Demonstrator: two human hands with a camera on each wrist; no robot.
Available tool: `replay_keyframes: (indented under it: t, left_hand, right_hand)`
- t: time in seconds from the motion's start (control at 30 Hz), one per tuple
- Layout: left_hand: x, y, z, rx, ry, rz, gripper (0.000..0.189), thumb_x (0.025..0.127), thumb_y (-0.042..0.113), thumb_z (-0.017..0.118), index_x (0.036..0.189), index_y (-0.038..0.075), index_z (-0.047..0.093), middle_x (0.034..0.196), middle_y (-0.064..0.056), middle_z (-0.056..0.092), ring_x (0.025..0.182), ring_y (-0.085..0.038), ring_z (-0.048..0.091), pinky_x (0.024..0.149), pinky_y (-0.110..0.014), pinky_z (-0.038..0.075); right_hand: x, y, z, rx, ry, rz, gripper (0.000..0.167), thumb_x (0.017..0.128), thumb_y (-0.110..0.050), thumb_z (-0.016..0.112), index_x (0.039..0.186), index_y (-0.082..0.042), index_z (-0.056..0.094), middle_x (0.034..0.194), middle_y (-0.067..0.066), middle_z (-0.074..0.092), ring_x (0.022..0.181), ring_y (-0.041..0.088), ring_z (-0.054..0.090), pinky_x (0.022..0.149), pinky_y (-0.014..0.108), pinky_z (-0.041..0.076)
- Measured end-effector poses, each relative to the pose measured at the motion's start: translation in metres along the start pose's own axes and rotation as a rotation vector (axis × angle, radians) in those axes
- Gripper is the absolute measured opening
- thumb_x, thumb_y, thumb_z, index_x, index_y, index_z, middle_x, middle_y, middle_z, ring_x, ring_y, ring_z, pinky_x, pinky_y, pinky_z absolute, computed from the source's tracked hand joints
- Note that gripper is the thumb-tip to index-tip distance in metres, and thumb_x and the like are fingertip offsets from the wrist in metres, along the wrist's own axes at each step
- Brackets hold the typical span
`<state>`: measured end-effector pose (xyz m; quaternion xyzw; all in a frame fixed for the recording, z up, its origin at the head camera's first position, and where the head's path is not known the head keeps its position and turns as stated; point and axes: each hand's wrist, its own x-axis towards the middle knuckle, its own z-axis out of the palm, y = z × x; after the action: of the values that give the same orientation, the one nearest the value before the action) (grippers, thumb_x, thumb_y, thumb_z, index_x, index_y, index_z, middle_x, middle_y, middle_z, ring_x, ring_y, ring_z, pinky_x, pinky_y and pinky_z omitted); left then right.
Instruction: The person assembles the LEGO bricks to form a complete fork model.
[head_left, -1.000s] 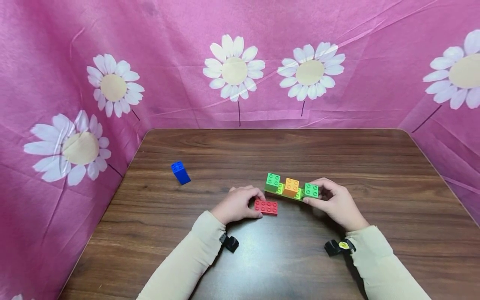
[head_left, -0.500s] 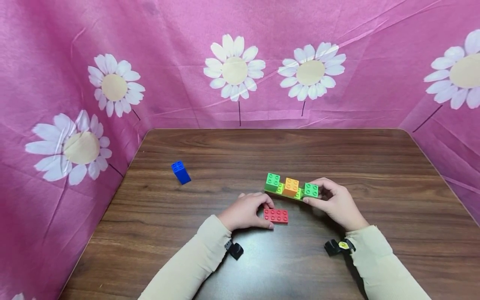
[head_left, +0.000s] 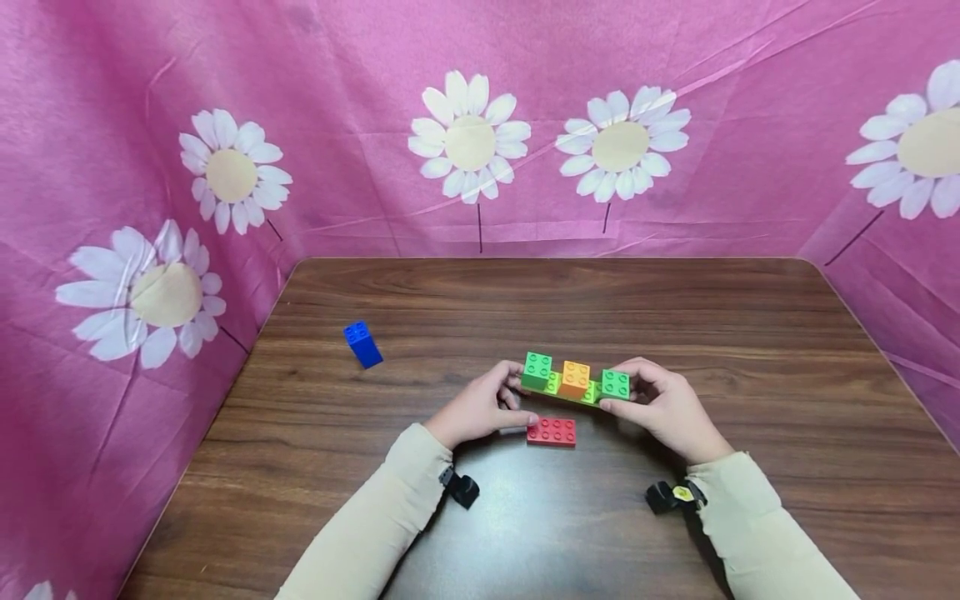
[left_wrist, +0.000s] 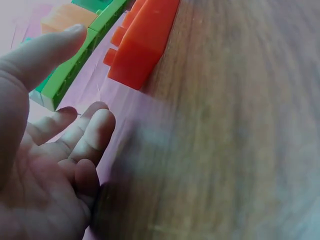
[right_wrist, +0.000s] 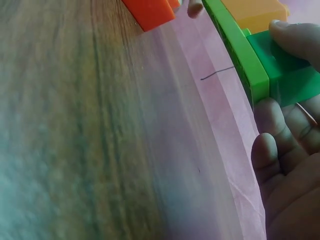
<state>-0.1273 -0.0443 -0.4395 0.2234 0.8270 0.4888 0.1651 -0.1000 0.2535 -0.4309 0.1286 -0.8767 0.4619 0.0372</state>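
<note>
My right hand (head_left: 671,410) grips the right end of a toy building-block assembly, thumb in front and fingers behind. It has a lime-green base strip (head_left: 552,384) with a green block (head_left: 537,370) at the left, an orange block (head_left: 575,378) in the middle and another green block (head_left: 616,383) at the right. Both wrist views show the strip raised off the table. My left hand (head_left: 474,410) has its fingers at the strip's left end, thumb apart; in the left wrist view they look loosely bent, not closed on it. A red eight-stud brick (head_left: 552,432) lies below the left thumb tip.
A tall blue block (head_left: 363,344) stands on the brown wooden table (head_left: 420,292), left of the hands. A pink cloth (head_left: 345,125) with white daisies hangs behind the table and along its sides. Black wrist cameras sit at both cuffs.
My left hand has let go of the red brick, which it had slid rightward and nearer, and moved to the assembly's left end. My right hand has shifted the assembly slightly left.
</note>
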Motion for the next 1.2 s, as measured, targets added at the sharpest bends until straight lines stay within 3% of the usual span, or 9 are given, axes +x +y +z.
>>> replay_keyframes:
  t: [0.17,0.4,0.47,0.63,0.77,1.07,1.2]
  left_hand:
    - [-0.001,-0.002,0.001,-0.064,0.041,0.027,0.066,0.085,0.02,0.082,0.14,0.01,0.048,0.12,-0.006,0.062,0.085,-0.011,0.062,0.065,-0.028,0.055]
    - [-0.004,-0.005,0.0,-0.121,0.047,0.058,0.042,0.084,0.015,0.083,0.12,0.011,0.062,0.086,-0.003,0.064,0.069,-0.013,0.057,0.053,-0.029,0.052]
    - [-0.005,-0.007,0.0,-0.124,0.035,0.067,0.038,0.082,0.014,0.084,0.114,0.009,0.064,0.083,-0.002,0.062,0.066,-0.012,0.055,0.052,-0.028,0.051]
    - [-0.007,-0.011,-0.002,-0.106,0.011,0.09,0.036,0.079,0.013,0.086,0.107,0.01,0.063,0.082,0.001,0.061,0.066,-0.01,0.055,0.055,-0.026,0.05]
    - [-0.008,-0.013,-0.003,-0.063,-0.018,0.096,0.035,0.079,0.015,0.087,0.103,0.013,0.062,0.085,0.004,0.061,0.073,-0.009,0.056,0.065,-0.025,0.05]
    - [-0.011,-0.013,-0.005,-0.031,-0.079,0.092,0.038,0.079,0.017,0.087,0.106,0.016,0.061,0.099,0.006,0.064,0.093,-0.01,0.059,0.084,-0.029,0.049]
    - [-0.012,-0.013,-0.004,0.001,-0.106,0.081,0.039,0.078,0.017,0.087,0.105,0.019,0.06,0.101,0.008,0.064,0.095,-0.01,0.058,0.087,-0.029,0.048]
  right_hand:
    - [-0.001,-0.004,0.002,0.036,-0.038,-0.001,0.028,0.08,-0.02,0.087,0.103,-0.018,0.07,0.096,-0.001,0.067,0.077,0.013,0.059,0.064,0.025,0.051]
    - [-0.001,-0.008,0.005,0.019,-0.123,-0.009,0.032,0.08,-0.023,0.087,0.106,-0.02,0.07,0.094,-0.003,0.066,0.076,0.014,0.058,0.063,0.026,0.05]
    - [-0.001,-0.008,0.006,0.019,-0.149,-0.005,0.032,0.079,-0.023,0.087,0.106,-0.02,0.069,0.092,-0.003,0.065,0.075,0.015,0.057,0.062,0.026,0.049]
    - [-0.001,-0.009,0.005,0.039,-0.221,0.001,0.033,0.078,-0.025,0.088,0.103,-0.023,0.067,0.087,-0.001,0.062,0.072,0.016,0.054,0.06,0.027,0.047]
    - [-0.001,-0.01,0.005,0.077,-0.272,0.011,0.034,0.078,-0.026,0.089,0.102,-0.022,0.065,0.084,0.002,0.06,0.069,0.015,0.053,0.057,0.027,0.047]
    - [-0.003,-0.014,0.006,0.112,-0.349,0.031,0.035,0.077,-0.026,0.089,0.102,-0.022,0.064,0.086,0.003,0.062,0.07,0.016,0.055,0.057,0.029,0.048]
    - [-0.004,-0.013,0.009,0.103,-0.368,0.013,0.037,0.076,-0.023,0.09,0.101,-0.022,0.063,0.088,0.001,0.063,0.071,0.015,0.057,0.059,0.029,0.05]
